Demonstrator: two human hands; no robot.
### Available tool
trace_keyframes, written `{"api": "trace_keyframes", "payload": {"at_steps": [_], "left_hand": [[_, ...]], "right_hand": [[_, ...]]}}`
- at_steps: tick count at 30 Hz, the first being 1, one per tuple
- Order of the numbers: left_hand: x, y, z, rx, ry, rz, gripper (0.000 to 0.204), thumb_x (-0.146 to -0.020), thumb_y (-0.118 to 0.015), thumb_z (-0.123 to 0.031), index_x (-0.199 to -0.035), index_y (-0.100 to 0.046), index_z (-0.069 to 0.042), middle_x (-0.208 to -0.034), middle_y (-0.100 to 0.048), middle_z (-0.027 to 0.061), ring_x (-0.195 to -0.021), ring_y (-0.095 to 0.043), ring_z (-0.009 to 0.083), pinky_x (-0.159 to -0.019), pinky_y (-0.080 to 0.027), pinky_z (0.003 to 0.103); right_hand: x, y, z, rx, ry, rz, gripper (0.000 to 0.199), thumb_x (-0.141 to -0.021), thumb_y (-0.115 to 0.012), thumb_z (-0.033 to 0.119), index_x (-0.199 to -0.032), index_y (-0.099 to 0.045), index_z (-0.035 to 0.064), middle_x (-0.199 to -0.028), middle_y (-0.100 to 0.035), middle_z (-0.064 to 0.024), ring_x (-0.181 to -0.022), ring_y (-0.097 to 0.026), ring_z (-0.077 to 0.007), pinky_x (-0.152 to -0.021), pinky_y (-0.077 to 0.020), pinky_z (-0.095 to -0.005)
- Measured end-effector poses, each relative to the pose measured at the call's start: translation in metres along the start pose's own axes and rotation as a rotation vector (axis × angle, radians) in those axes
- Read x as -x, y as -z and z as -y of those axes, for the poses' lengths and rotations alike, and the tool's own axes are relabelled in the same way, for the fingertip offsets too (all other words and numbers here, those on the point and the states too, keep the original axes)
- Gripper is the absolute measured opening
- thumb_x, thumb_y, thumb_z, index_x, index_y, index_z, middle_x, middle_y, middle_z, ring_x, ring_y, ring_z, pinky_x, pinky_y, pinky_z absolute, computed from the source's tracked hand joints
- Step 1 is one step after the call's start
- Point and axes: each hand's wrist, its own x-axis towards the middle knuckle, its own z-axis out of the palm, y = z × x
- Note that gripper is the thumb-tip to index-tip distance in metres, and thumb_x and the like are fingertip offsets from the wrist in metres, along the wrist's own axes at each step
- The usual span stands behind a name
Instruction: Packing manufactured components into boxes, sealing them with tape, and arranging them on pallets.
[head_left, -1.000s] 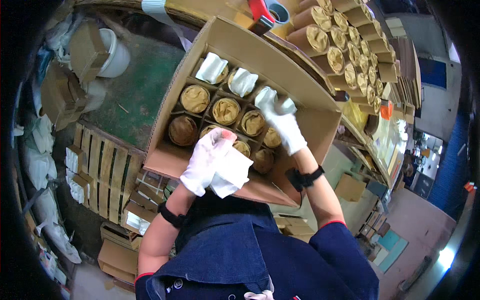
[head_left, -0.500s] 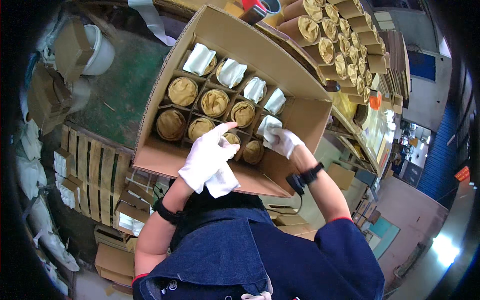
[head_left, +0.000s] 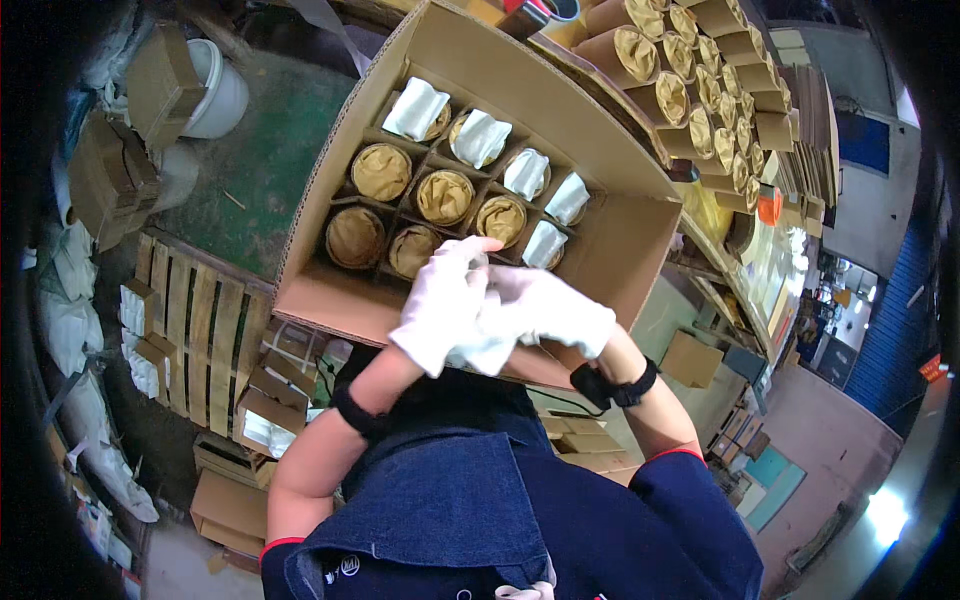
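An open cardboard box (head_left: 345,315) with cardboard dividers sits in front of me. Crumpled brown paper tops (head_left: 444,196) of round wrapped items fill its cells. Several small white packets (head_left: 480,138) lie on the far row, and another white packet (head_left: 545,245) rests on the item at the right end of the middle row. Over the box's near side, my white-gloved left hand (head_left: 435,305) is closed around white packets that hang below the palm. My gloved right hand (head_left: 560,312) meets it with curled fingers; what they grip is hidden. Both hands cover part of the near row.
Stacked brown paper-wrapped items (head_left: 672,98) stand at the far right beside flat cardboard (head_left: 805,130). A wooden pallet (head_left: 200,335) lies on the left, with a white bucket (head_left: 222,98) beyond it. Small boxes of white packets (head_left: 268,430) stand near the pallet.
The white packet from my right hand now lies on the middle row's right-end item. My right hand has moved left and nearer, against my left hand.
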Motion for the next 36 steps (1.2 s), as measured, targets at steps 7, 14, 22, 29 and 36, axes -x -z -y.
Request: {"api": "trace_keyframes", "payload": {"at_steps": [7,14,22,29,36], "left_hand": [[0.019,-0.005,-0.016,-0.069,0.112,-0.015,0.057,-0.086,-0.064,-0.03,-0.134,-0.045,-0.006,-0.136,-0.043,0.0292,-0.113,-0.054,0.0435,-0.097,-0.046,0.042],[0.093,0.021,-0.022,0.001,-0.358,-0.027,0.024,-0.084,-0.063,-0.01,-0.107,-0.067,-0.005,-0.097,-0.068,0.0153,-0.087,-0.067,0.0319,-0.079,-0.054,0.038],[0.187,0.048,0.04,-0.063,-0.357,-0.365,0.022,-0.087,-0.06,-0.015,-0.106,-0.066,-0.005,-0.094,-0.068,0.0142,-0.082,-0.066,0.0307,-0.071,-0.054,0.038],[0.361,0.061,0.238,-0.285,0.422,-0.757,0.025,-0.085,-0.06,-0.019,-0.108,-0.065,-0.01,-0.103,-0.065,0.0167,-0.082,-0.065,0.0356,-0.072,-0.053,0.044],[0.463,0.085,0.406,-0.653,0.813,-0.861,0.028,-0.081,-0.059,-0.01,-0.107,-0.064,-0.004,-0.113,-0.061,0.0148,-0.104,-0.057,0.0334,-0.087,-0.049,0.044]], "right_hand": [[-0.036,0.028,-0.039,-0.484,-0.044,-0.148,0.016,-0.08,-0.062,0.011,-0.094,-0.064,0.003,-0.082,-0.064,-0.0035,-0.07,-0.059,-0.0112,-0.059,-0.0478,-0.024],[-0.152,0.079,-0.15,-0.053,-0.401,-0.424,0.022,-0.091,-0.059,0.025,-0.095,-0.063,0.0034,-0.071,-0.063,-0.0041,-0.062,-0.062,-0.0186,-0.042,-0.0458,-0.0343],[-0.127,0.101,-0.126,0.657,-0.405,-0.369,0.038,-0.084,-0.063,0.038,-0.102,-0.069,0.0051,-0.079,-0.068,-0.0084,-0.062,-0.062,-0.0154,-0.055,-0.0481,-0.0326],[0.03,-0.116,0.098,0.016,0.285,-0.696,0.03,-0.099,-0.049,0.035,-0.11,-0.062,0.0106,-0.089,-0.062,0.0029,-0.066,-0.053,-0.0025,-0.053,-0.0369,-0.0149],[-0.059,-0.405,0.031,0.401,-0.133,0.538,0.033,-0.097,-0.05,0.024,-0.121,-0.063,0.0053,-0.098,-0.07,-0.0074,-0.068,-0.062,-0.0123,-0.064,-0.0503,-0.0271]]}}
